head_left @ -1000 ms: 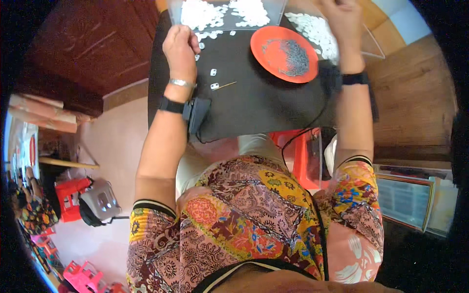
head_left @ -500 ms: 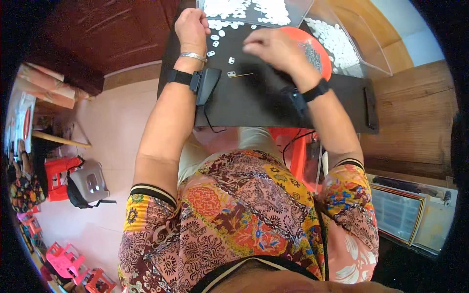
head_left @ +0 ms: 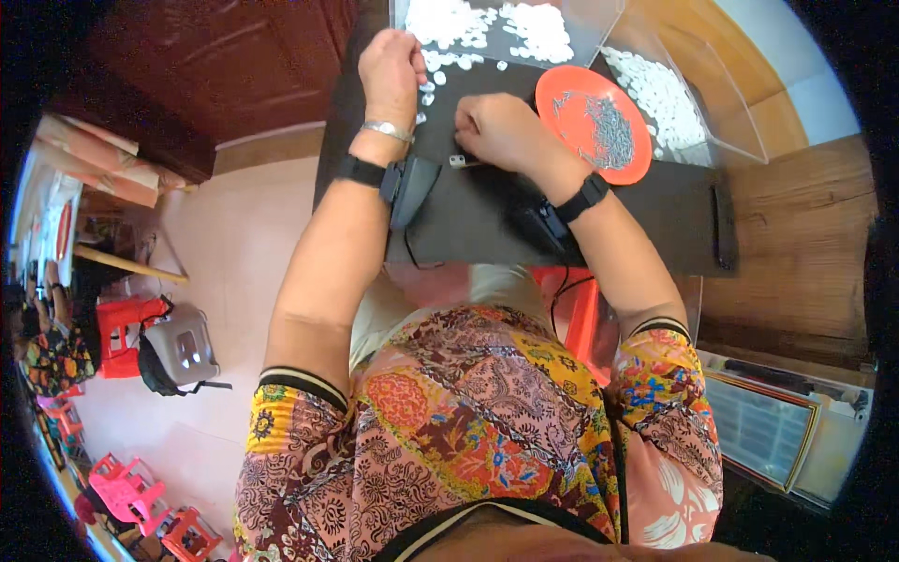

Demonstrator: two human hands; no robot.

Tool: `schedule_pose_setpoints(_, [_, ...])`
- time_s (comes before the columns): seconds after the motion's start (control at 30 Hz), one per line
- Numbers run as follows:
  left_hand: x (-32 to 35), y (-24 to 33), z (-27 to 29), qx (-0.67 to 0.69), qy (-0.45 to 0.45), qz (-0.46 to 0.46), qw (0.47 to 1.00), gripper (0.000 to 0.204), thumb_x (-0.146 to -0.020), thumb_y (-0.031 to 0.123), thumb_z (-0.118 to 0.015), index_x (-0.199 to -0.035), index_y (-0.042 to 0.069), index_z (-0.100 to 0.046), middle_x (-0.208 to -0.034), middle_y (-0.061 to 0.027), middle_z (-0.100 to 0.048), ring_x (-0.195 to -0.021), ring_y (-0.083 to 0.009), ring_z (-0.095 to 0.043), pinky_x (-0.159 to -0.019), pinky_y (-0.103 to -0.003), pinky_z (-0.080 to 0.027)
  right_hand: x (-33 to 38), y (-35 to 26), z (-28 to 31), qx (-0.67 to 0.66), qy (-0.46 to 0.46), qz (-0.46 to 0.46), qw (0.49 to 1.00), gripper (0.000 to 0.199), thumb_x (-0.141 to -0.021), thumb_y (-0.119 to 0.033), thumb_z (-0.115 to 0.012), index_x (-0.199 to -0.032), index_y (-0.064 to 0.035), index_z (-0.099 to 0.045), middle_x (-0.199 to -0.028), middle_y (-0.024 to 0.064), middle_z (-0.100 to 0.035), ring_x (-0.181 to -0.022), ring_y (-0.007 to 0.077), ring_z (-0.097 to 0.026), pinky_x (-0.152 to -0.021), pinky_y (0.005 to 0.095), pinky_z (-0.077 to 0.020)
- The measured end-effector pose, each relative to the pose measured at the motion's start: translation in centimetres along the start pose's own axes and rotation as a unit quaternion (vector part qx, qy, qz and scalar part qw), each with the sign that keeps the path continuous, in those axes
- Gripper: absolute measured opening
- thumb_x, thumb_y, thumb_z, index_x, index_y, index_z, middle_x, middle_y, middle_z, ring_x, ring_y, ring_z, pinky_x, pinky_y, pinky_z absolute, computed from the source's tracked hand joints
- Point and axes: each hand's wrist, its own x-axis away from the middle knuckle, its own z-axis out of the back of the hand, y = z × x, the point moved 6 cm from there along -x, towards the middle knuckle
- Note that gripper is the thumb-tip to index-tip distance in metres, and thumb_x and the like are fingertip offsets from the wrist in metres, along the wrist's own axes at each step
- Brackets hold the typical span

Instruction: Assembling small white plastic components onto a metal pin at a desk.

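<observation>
Grip of the right hand [head_left: 503,131] is pressed together on a small white piece [head_left: 457,161] lying on the black tabletop [head_left: 487,215], just beside the red dish of metal pins [head_left: 594,124]. Half a second ago this hand hovered nearer the dish; it now sits lower and leftward, suggesting assembly has begun. Left hand [head_left: 391,67] rests curled among the loose white pieces [head_left: 440,61], its place unchanged; whether it pinches one cannot be told.

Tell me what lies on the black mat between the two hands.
In the head view, a few small white pieces lie scattered on the black mat between the left hand and the right hand.
</observation>
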Motion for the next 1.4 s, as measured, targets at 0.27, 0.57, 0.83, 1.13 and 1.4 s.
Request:
schedule_pose_setpoints(0.27, [1.4,-1.1,-1.5,-0.03,-0.067,0.101,0.992,0.019,-0.084,0.011,-0.047,-0.067,0.005,-0.053,-0.051,-0.0009,-0.047,-0.04,-0.0088,-0.041,-0.039,-0.023,-0.033,0.9,1.8,3.3,-0.118,0.117,-0.004,0.986,0.012,-0.075,-0.005,-0.058,-0.085,-0.0039,-0.064,-0.072,0.0139,-0.063,-0.068,0.0234,-0.062,-0.062,0.0342,-0.0487])
schedule_pose_setpoints(0.57, [4.1,-2.0,-5.1,-0.034,-0.236,0.171,0.956,0.014,-0.089,0.015,-0.046,-0.083,0.006,-0.055,-0.061,-0.0002,-0.053,-0.048,-0.0079,-0.046,-0.045,-0.02,-0.036,0.7,3.8,3.9,-0.511,0.182,-0.057,0.838,0.015,-0.088,-0.008,-0.055,-0.1,-0.0003,-0.059,-0.091,0.0018,-0.06,-0.086,0.0088,-0.057,-0.078,0.0228,-0.0452])
schedule_pose_setpoints(0.83, [3.8,-2.0,-5.0,-0.018,-0.201,0.148,0.968,0.015,-0.09,0.015,-0.046,-0.08,0.007,-0.054,-0.061,-0.0006,-0.053,-0.049,-0.0082,-0.047,-0.045,-0.019,-0.036,0.3,4.3,3.0,-0.476,0.177,-0.051,0.86,0.016,-0.088,-0.01,-0.057,-0.1,0.001,-0.057,-0.093,0.0043,-0.061,-0.089,0.0105,-0.057,-0.079,0.0245,-0.0457])
schedule_pose_setpoints(1.13, [3.5,-0.9,-5.0,-0.003,-0.191,0.078,0.979,0.016,-0.09,0.014,-0.046,-0.079,0.005,-0.053,-0.06,-0.0007,-0.05,-0.049,-0.0086,-0.044,-0.047,-0.021,-0.036,0.8,4.2,2.6,-0.489,0.147,-0.048,0.858,0.013,-0.087,-0.011,-0.058,-0.096,-0.001,-0.058,-0.088,0.0009,-0.06,-0.083,0.0077,-0.056,-0.077,0.023,-0.0454])
schedule_pose_setpoints(1.4, [3.4,-1.0,-4.5,-0.066,-0.203,0.076,0.974,0.016,-0.089,0.015,-0.048,-0.078,0.005,-0.054,-0.061,-0.0002,-0.05,-0.051,-0.0077,-0.044,-0.047,-0.021,-0.036,0.8,3.5,3.8,-0.476,0.16,-0.04,0.864,0.02,-0.088,-0.01,-0.056,-0.104,0.0004,-0.058,-0.092,0.0016,-0.062,-0.086,0.0072,-0.057,-0.079,0.0224,-0.0449])
